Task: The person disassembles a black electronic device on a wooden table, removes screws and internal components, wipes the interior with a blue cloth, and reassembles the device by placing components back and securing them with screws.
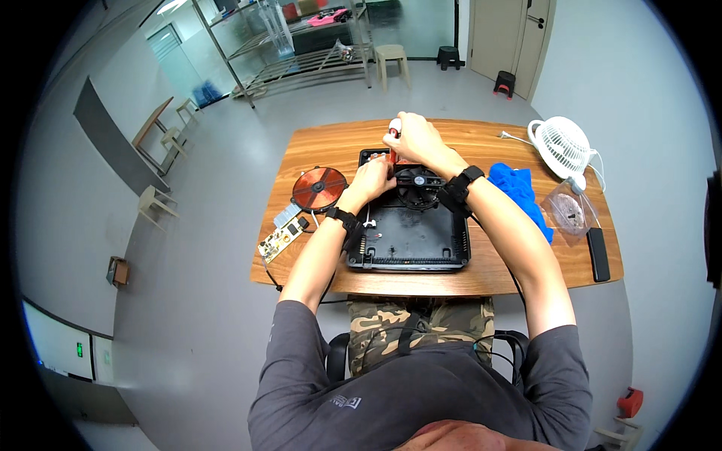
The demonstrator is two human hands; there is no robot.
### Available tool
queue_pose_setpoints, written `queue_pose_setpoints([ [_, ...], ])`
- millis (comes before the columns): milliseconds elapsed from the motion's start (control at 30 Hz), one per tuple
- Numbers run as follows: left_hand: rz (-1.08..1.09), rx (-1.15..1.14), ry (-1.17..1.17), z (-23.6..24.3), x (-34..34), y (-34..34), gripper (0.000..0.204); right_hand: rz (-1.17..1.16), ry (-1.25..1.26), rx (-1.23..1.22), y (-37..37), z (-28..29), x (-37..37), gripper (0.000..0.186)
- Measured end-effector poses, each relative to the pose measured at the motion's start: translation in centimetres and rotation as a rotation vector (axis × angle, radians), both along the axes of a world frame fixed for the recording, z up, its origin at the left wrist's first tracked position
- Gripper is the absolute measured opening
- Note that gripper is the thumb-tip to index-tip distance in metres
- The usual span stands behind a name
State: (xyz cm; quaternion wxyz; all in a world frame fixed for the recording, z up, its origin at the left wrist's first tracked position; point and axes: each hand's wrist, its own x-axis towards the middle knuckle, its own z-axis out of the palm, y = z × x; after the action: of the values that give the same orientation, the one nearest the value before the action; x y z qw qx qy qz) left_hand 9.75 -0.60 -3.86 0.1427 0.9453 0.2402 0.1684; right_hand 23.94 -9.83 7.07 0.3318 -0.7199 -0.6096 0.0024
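Note:
A black plastic appliance housing (410,239) lies open side up on the wooden table in front of me, with a black cooling fan (418,192) in its far half. My right hand (423,139) is closed round the red-and-white handle of a screwdriver (394,134), held upright over the housing's far left part. Beside the fan, my left hand (368,182) reaches in with its fingers drawn together near the screwdriver's lower end; what they pinch is hidden. Left of the housing are a round copper coil (319,189) and a circuit board (283,239) with a grey heat sink.
To the right lie a blue cloth (519,197), a clear plastic bag (568,213) with small parts, and a black oblong object (598,254). A white caged fan (564,147) stands at the table's (466,135) far right. Thin cables run near both forearms.

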Motion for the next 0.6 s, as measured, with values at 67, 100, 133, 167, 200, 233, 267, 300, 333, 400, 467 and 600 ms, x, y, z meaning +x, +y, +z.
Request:
queue_pose_setpoints([
  [67, -0.001, -0.028, -0.054, 0.5, -0.5, 0.3, 0.022, -0.003, 0.007, 0.019, -0.1, 1.0, -0.3, 0.041],
  [100, 0.003, -0.027, -0.084, 0.8, -0.7, 0.4, 0.021, -0.004, 0.006, 0.056, 0.0, 1.3, -0.2, 0.041],
  [133, 0.014, -0.011, -0.082, 1.2, -0.9, 0.5, 0.020, -0.014, 0.024, 0.093, -0.1, 1.5, -0.2, 0.038],
  [167, 0.026, 0.004, -0.079, 1.6, -1.3, 0.7, 0.019, -0.023, 0.042, 0.130, -0.1, 1.7, -0.1, 0.036],
  [200, 0.057, 0.014, -0.069, 2.3, -2.0, 0.9, 0.019, -0.018, 0.051, 0.135, 0.1, 1.8, -0.1, 0.038],
  [233, 0.064, 0.019, -0.053, 3.3, -2.8, 0.7, 0.019, -0.023, 0.073, 0.112, 0.0, 2.1, -0.2, 0.038],
  [267, 0.073, 0.022, -0.074, 3.2, -3.6, 1.5, 0.020, -0.001, 0.126, 0.101, -0.1, 2.2, -0.4, 0.039],
  [300, 0.079, 0.034, -0.097, 3.7, -4.5, 2.1, 0.021, 0.020, 0.176, 0.097, -0.2, 2.5, -0.4, 0.041],
  [333, 0.082, 0.053, -0.123, 3.9, -5.6, 2.3, 0.021, 0.034, 0.231, 0.095, -0.1, 2.7, -0.6, 0.040],
  [400, 0.128, 0.126, -0.028, 3.9, -7.8, 2.7, 0.022, 0.043, 0.218, 0.150, 0.1, 2.8, -1.1, 0.040],
  [467, 0.123, 0.048, 0.054, 3.5, -9.7, 3.1, 0.022, 0.026, 0.177, 0.180, 0.2, 3.1, -1.3, 0.040],
  [600, 0.045, -0.134, 0.229, 2.1, -12.7, 3.3, 0.021, 0.009, 0.156, 0.120, -0.3, 4.4, -0.5, 0.044],
])
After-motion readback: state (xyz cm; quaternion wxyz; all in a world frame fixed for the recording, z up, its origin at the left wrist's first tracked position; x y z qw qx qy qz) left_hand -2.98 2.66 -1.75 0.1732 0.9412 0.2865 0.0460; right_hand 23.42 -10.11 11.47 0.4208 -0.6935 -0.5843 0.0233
